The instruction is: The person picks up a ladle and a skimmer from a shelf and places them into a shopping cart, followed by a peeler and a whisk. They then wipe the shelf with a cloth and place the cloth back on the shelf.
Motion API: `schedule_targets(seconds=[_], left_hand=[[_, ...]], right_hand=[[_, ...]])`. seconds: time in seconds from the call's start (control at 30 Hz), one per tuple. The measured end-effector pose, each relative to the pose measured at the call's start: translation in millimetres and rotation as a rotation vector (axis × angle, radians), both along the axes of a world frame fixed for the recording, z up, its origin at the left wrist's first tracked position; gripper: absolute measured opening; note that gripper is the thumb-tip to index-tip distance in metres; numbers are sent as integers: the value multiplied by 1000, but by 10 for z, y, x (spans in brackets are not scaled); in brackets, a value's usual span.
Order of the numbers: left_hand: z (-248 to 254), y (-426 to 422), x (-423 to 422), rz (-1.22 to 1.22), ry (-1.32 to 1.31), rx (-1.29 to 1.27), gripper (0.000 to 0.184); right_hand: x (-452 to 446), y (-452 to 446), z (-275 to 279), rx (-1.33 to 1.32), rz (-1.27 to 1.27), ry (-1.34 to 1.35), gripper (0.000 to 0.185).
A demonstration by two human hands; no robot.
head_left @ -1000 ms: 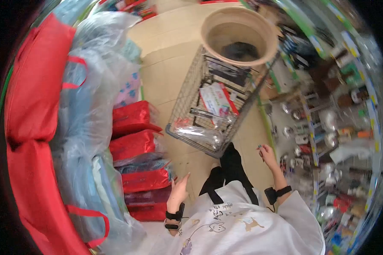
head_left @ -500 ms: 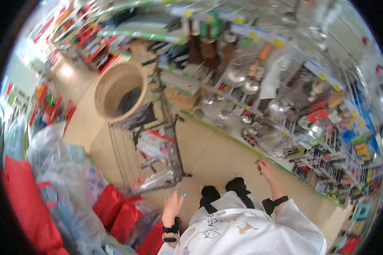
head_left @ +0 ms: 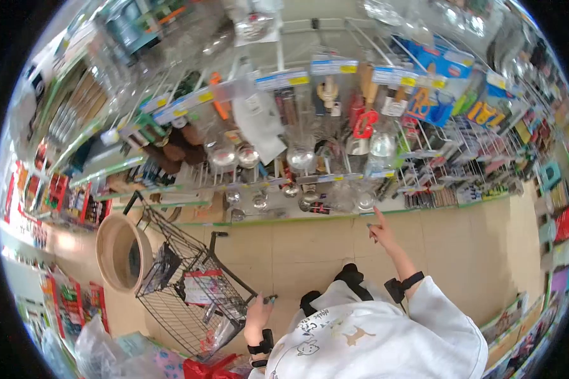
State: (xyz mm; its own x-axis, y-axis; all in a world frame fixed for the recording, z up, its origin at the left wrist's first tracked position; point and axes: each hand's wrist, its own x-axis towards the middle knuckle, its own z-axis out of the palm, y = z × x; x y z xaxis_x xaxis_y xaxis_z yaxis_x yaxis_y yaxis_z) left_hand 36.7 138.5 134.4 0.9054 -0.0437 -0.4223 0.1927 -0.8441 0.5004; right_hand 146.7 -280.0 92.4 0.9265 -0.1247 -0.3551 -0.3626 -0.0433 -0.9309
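My right hand [head_left: 382, 234] reaches forward over the floor with the index finger stretched out and the other fingers partly curled. It holds nothing visible. Its fingertip points toward the lower shelf [head_left: 335, 208], near a shiny metal ladle [head_left: 365, 201]; contact cannot be made out. Low on the left, my left hand [head_left: 258, 314] overlaps the end of the handle of a black wire shopping cart [head_left: 189, 319]. Thumb and fingers look apart there, and whether they touch the handle is unclear. Inside the cart lie a red-and-white package [head_left: 203, 287] and a plastic-wrapped item [head_left: 224, 331].
A beige round tub [head_left: 104, 252] is at the cart's far end. Racks ahead carry hanging kitchen utensils, including a red-handled item [head_left: 365, 124] and a white packet [head_left: 259, 120]. Red bags [head_left: 215, 368] and clear plastic bags [head_left: 101, 347] lie at lower left. Tiled floor [head_left: 310, 252] runs along the shelf.
The view has turned right, bringing the utensil rack to the front and the cart leftward. My right hand has extended forward with its index finger out. My left hand now overlaps the cart handle.
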Motion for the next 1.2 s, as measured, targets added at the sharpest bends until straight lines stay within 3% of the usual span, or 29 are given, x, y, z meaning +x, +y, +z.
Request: schedule_targets(seconds=[0.13, 0.27, 0.33, 0.43, 0.5, 0.57, 0.63, 0.77, 0.87, 0.93, 0.97, 1.03, 1.13, 1.2], left_hand=[[-102, -339, 219, 15, 99, -68, 52], [-85, -740, 443, -46, 156, -88, 52], [-169, -912, 542, -96, 140, -84, 53], [-91, -1267, 707, -134, 148, -75, 53], [101, -1572, 820, -68, 235, -133, 54], [-58, -1639, 942, -191, 199, -84, 54], [-165, -1715, 1058, -303, 157, -38, 55], [-232, -1911, 1242, -392, 115, -44, 51], [-101, -2138, 1336, -440, 100, -42, 51], [-47, -2262, 1381, -481, 97, -19, 51], [-48, -2301, 1404, -477, 105, -49, 52], [-61, -2367, 1466, -484, 110, -79, 54], [-24, -2500, 1524, -526, 111, -114, 55], [201, -2677, 1547, -525, 177, 3, 56]], right_hand=[[31, -366, -109, 73, -60, -101, 78], [35, -721, 143, 77, -98, -199, 85], [11, -949, 183, 193, 1, -177, 91], [-20, -1223, 88, 30, -12, -367, 94], [-84, -1434, 141, 67, -18, -357, 96], [-159, -1611, 254, 94, -17, -361, 97], [-247, -1727, 351, 262, -107, -204, 97], [-355, -1974, 206, 263, -146, -322, 96], [-455, -2129, 171, 132, -134, -465, 90], [-507, -2172, 210, 283, -188, -445, 72], [-537, -2197, 258, 279, -201, -447, 72], [-603, -2251, 376, 409, -295, -185, 61], [-716, -2290, 481, 236, -283, -224, 62], [-792, -2318, 455, 211, -295, -232, 61]])
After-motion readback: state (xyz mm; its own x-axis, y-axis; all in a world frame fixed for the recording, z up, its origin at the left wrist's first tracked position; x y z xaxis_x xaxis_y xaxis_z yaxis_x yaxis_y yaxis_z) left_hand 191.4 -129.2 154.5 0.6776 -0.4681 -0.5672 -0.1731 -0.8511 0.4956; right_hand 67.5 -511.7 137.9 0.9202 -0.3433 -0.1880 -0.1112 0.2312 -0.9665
